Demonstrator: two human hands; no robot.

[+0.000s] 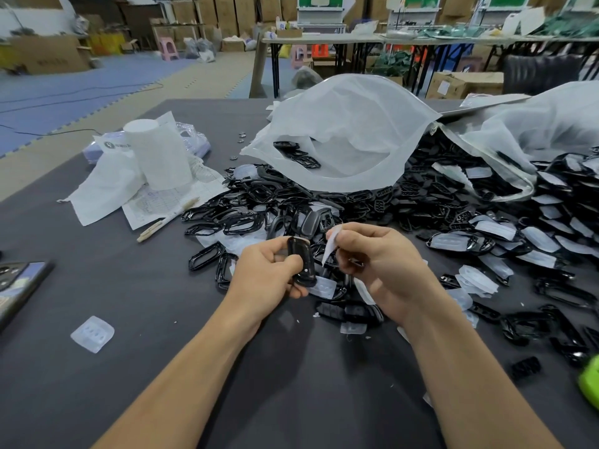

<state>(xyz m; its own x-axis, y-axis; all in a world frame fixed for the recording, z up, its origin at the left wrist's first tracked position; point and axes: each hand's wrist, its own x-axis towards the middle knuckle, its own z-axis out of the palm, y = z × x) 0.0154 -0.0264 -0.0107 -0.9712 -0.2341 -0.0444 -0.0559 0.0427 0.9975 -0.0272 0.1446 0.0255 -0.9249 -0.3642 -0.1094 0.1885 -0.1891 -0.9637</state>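
Warehouse, grey table point(129, 367) (heaped black parts point(421, 205)), left fingers point(274, 247) gripping shell point(304, 267), right fingers point(356, 234) pinching white film point(331, 247).

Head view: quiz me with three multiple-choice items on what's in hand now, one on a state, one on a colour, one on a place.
1. The right hand: A pinches a white film strip; B lies spread flat; C is an empty fist.
2. The shell that the left hand grips is: A green; B black; C red.
3. Against the black pile, the pen lies: A to its right; B on top; C to its left, by the papers.

1 A: thumb and finger clamp the strip.
2 B: it shows glossy black between the fingers.
3 C: it rests at the papers' edge.
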